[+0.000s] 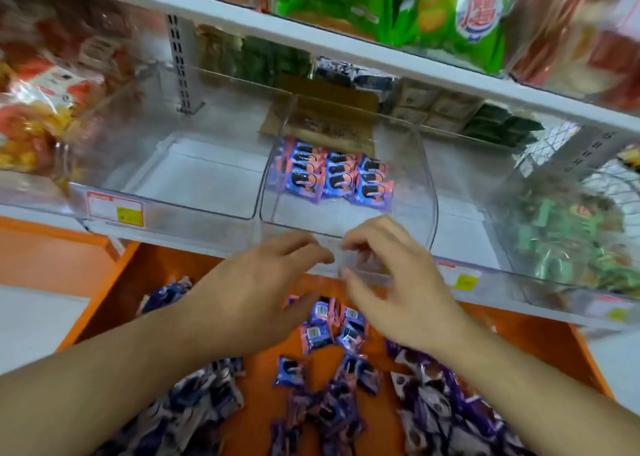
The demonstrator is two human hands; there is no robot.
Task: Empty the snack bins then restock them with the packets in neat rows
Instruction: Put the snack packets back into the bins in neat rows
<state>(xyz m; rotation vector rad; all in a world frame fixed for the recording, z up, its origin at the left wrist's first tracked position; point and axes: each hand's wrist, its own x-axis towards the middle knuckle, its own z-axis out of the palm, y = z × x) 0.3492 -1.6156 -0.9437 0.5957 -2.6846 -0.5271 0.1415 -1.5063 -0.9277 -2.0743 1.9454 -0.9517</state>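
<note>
Two clear plastic bins sit side by side on the white shelf [214, 244]. The left bin [194, 178], smooth and rounded at the corners, holds nothing and carries a red-and-yellow label. The middle bin [415, 185] holds the packets [334, 175], glossy purple-and-pink wrappers laid in three short rows near the back, about three or four to a row. The left hand [263, 282] reaches toward that bin's front edge with fingers loosely extended, holding nothing. The right hand [391, 275] hovers just beside it, fingers curled at the clear front wall; whether it grips the rim cannot be told. Below, an orange tray [149, 275] holds many loose packets [332, 334], too jumbled to count.
</note>
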